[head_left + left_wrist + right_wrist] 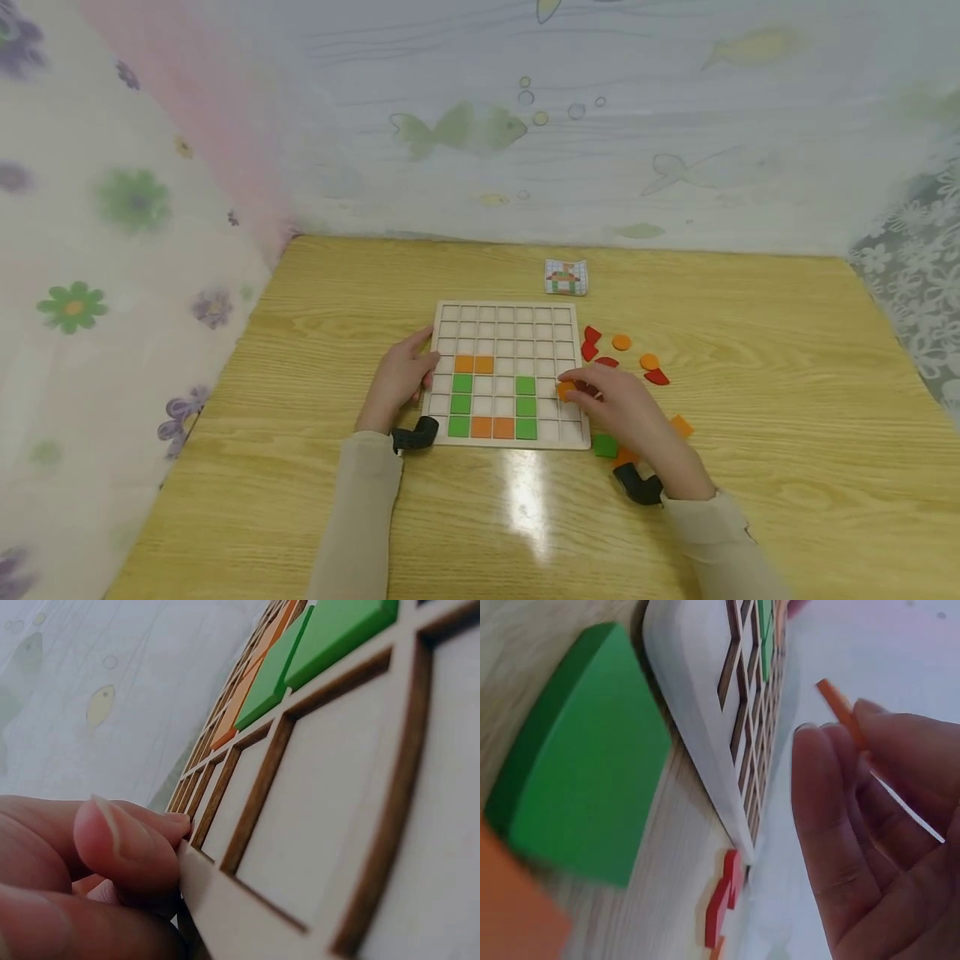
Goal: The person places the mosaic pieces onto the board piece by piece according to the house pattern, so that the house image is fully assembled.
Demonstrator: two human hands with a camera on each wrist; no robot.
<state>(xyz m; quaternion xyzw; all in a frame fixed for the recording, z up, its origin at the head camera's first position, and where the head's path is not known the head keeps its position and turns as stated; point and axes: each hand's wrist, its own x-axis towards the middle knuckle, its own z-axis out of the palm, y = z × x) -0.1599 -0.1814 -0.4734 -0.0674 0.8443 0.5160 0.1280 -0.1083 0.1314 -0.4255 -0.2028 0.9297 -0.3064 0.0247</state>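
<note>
We seem to be at a placing step: our right hand (pixel 621 407) pinches an orange tile (pixel 566 392) at the right side of the grid board (pixel 506 331), our left hand (pixel 396 377) gripping the left edge. Next probably calls for careful squaring before lowering (exactly where, we cannot tell).

– Cut off?
– In left wrist view, can't see the full left hand (pixel 124 851) or board (pixel 225 915); cropped by the edge.
– Blurred?
– In right wrist view, can't fix sharp outlines for the green tile (pixel 589 765) or cropped orange tile (pixel 514 907).
– Hidden?
– Can't see the whole held tile (pixel 565 391), covered partly by the right hand (pixel 622 407).
– Too small?
– Can't count squares on the card (pixel 566 278).
</note>
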